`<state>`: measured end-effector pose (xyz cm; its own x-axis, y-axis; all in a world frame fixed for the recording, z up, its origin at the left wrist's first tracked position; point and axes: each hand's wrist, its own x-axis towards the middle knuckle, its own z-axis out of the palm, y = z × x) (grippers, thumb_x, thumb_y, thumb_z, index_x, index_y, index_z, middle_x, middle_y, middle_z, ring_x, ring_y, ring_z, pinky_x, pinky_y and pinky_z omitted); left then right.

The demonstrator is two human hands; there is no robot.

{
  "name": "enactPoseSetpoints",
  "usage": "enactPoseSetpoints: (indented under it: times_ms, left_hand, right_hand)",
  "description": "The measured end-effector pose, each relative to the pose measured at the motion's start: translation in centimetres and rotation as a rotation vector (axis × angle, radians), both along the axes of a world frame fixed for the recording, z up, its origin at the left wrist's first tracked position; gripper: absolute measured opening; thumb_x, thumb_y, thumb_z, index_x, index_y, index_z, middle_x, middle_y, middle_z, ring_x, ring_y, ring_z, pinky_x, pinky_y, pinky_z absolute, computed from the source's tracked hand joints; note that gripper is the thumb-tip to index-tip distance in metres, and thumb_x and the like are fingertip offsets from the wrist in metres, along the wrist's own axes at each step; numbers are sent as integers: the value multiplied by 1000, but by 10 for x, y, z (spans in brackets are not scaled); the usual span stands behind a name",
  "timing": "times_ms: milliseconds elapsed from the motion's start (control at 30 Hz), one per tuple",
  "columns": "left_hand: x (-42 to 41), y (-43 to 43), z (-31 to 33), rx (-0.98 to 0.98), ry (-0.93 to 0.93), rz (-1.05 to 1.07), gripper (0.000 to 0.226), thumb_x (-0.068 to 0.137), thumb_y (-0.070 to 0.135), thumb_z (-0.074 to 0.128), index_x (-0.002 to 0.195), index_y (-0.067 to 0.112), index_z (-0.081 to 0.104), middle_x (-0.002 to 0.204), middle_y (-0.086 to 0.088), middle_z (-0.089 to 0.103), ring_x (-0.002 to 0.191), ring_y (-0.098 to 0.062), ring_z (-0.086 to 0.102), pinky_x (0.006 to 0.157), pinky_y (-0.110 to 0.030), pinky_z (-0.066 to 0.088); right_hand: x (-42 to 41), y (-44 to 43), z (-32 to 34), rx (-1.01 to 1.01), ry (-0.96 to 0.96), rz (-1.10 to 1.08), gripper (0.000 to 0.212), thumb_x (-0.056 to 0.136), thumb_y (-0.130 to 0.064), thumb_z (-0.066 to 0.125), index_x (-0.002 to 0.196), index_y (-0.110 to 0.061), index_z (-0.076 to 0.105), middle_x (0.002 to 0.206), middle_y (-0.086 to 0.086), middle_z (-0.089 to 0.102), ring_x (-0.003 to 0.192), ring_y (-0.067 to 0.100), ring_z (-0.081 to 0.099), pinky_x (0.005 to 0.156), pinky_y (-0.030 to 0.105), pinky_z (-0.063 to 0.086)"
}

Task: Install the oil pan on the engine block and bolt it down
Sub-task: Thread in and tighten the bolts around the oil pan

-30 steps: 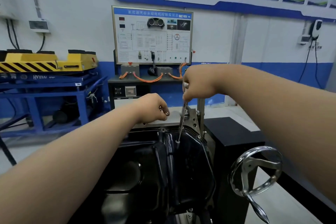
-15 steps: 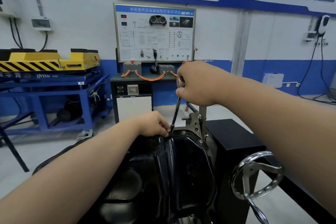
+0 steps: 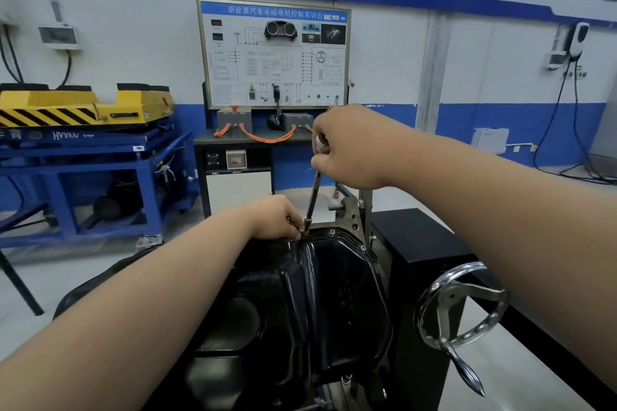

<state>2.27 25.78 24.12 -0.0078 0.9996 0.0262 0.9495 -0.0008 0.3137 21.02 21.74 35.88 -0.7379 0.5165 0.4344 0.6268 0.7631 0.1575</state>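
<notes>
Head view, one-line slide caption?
Right hand drives socket driver onto oil pan flange bolt; left hand steadies tip.

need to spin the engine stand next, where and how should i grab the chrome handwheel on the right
Take the tapered chrome knob hanging off the low rim of the chrome handwheel. It sticks out toward the viewer, clear of the spokes and the black stand, so the right hand probably reaches it best from the near side.

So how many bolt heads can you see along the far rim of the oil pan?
3: one by the left hand's fingers under the tool tip, one right of it, one at the right corner. Others may be hidden.
</notes>
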Motion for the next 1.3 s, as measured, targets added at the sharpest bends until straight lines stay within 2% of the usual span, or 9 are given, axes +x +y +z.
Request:
enactPoseSetpoints:
  times_ms: [200, 500, 633, 733, 833, 933, 1100, 1233, 1300]
  left_hand:
    - [-1, 0, -1, -30, -52, -9, 17, 82, 18, 70, 99, 22, 74, 100, 2, 72, 97, -16, 63, 94, -33, 47]
    - [-2, -1, 0, -31, -29, -27, 19, 83, 19, 68, 100, 27, 74, 91, 11, 68, 89, -11, 60, 84, -23, 44]
    - [-3, 0, -1, -53, -55, -39, 18, 84, 17, 67, 99, 25, 74, 104, 7, 70, 98, -14, 62, 96, -31, 45]
    - [-3, 0, -1, -58, -59, -41, 19, 84, 17, 67, 101, 23, 74, 104, 6, 70, 99, -15, 62, 98, -35, 45]
    - [-1, 0, 0, -64, -45, -43, 18, 85, 17, 67, 101, 22, 73, 108, 6, 70, 101, -13, 61, 99, -33, 44]
    - [-1, 0, 0, -61, -25, -60, 20, 85, 16, 66, 102, 24, 73, 110, 9, 69, 99, -10, 61, 95, -25, 43]
    - [0, -2, 1, -58, 5, -55, 18, 86, 16, 65, 101, 24, 72, 109, 8, 69, 99, -10, 61, 91, -24, 44]
    - [-4, -17, 9, 35, 69, -26, 16, 84, 25, 65, 75, 37, 65, 86, 10, 63, 84, -12, 57, 76, -28, 44]
    - [-6, -31, 20, 130, -42, -31, 27, 84, 25, 65, 63, 42, 61, 81, 15, 61, 76, -3, 55, 70, -22, 42]
  right_hand:
    - [-2, -8, 0, 29, -3, 16, 26, 89, -21, 47, 92, 0, 62, 90, 16, 63, 65, 22, 46, 51, 27, 37]
    - [-2, -6, -1, 42, -3, 16, 20, 89, -21, 47, 89, -5, 59, 85, 12, 62, 66, 21, 50, 50, 25, 38]
    - [-1, -6, -2, 43, -22, 30, 23, 91, -22, 46, 93, -4, 61, 90, 12, 63, 77, 25, 56, 54, 26, 39]
    - [-2, -6, -6, 74, -44, 41, 22, 94, -24, 43, 96, -7, 57, 92, 8, 59, 86, 24, 56, 56, 27, 37]
    - [-3, -9, -8, 69, -32, 56, 18, 95, -26, 44, 100, -12, 53, 90, 4, 58, 85, 22, 54, 64, 31, 44]
    - [-3, -10, -15, 50, -17, 73, 13, 94, -26, 46, 95, -14, 50, 84, 0, 53, 74, 17, 48, 55, 28, 37]
    - [-4, -11, -21, 64, -14, 87, 12, 94, -27, 45, 90, -16, 45, 80, 0, 51, 80, 21, 50, 57, 31, 36]
    - [-7, -18, -27, 117, -31, 49, 30, 93, -28, 46, 68, -18, 35, 66, -2, 39, 66, 22, 47, 46, 27, 28]
    - [-8, -22, -33, 180, -34, -6, 37, 93, -30, 46, 64, -18, 29, 64, -2, 34, 54, 20, 40, 45, 27, 28]
